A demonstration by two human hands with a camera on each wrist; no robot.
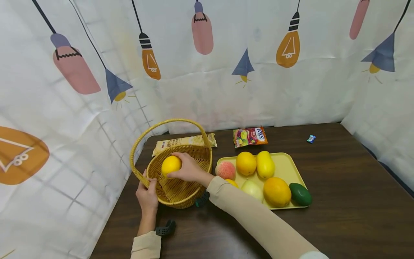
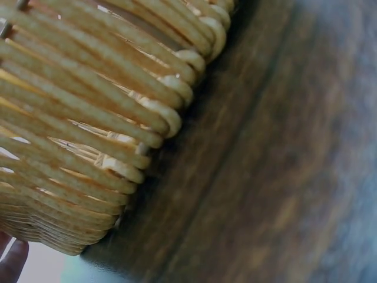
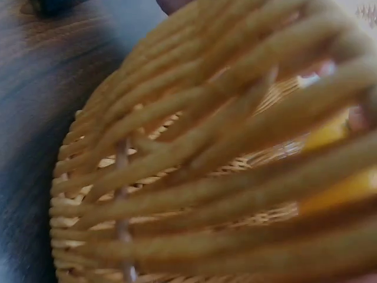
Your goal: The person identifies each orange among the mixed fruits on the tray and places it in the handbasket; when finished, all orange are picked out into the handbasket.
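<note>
A woven yellow basket (image 1: 184, 199) with a tall arched handle (image 1: 135, 151) stands on the left part of the table. Inside its opening, my right hand (image 1: 190, 169) pinches a round yellow fruit (image 1: 170, 165) between thumb and fingers. My left hand (image 1: 147, 197) grips the basket's near-left rim at the handle's foot, thumb on the inner side. In the left wrist view the basket's woven wall (image 2: 88, 112) fills the upper left, with a fingertip (image 2: 13, 262) at the lower corner. Through the weave in the right wrist view, parts of the yellow fruit (image 3: 333, 194) show.
Right of the basket, a yellow tray (image 1: 289, 165) bears a peach (image 1: 225, 170), an orange (image 1: 245, 163), a green avocado (image 1: 300, 194) and several other fruits. Behind lie a long beige packet (image 1: 174, 143), a FOX'S candy bag (image 1: 250, 137) and a small blue wrapper (image 1: 311, 139).
</note>
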